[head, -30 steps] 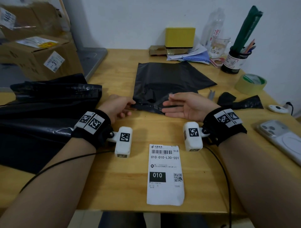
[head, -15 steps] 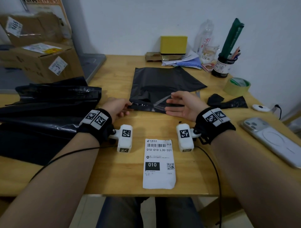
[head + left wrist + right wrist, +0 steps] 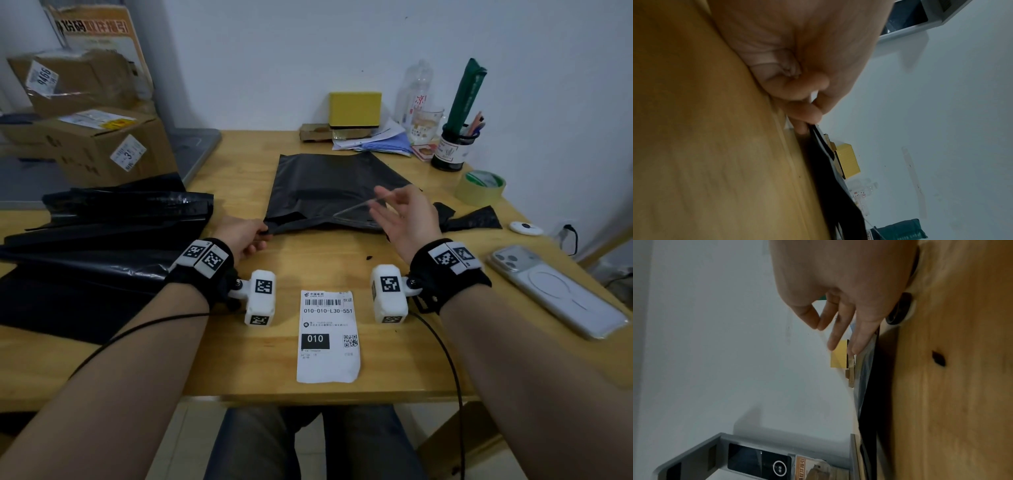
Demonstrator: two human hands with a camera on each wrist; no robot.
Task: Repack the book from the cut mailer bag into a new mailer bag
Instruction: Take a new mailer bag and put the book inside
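Note:
A black mailer bag (image 3: 329,181) lies flat mid-table, and a rectangular bulge in it suggests the book inside. My left hand (image 3: 243,234) pinches the bag's near left corner against the table; the left wrist view shows the fingertips (image 3: 803,120) on the black edge (image 3: 828,178). My right hand (image 3: 400,212) is raised above the bag's near right part. Its thumb and forefinger (image 3: 818,324) pinch a clear strip (image 3: 352,209) that runs down to the bag's near edge (image 3: 869,394). Black scraps (image 3: 469,219) lie to the right.
A white shipping label (image 3: 327,335) lies near the front edge. A pile of black plastic bags (image 3: 102,240) covers the left side. A phone (image 3: 555,287), tape roll (image 3: 483,186), pen cup (image 3: 452,150), yellow box (image 3: 354,109) and cardboard boxes (image 3: 99,147) ring the table.
My right hand has risen from the bag's near edge and moved right, drawing the clear strip up with it. The left hand has kept its pinch on the corner.

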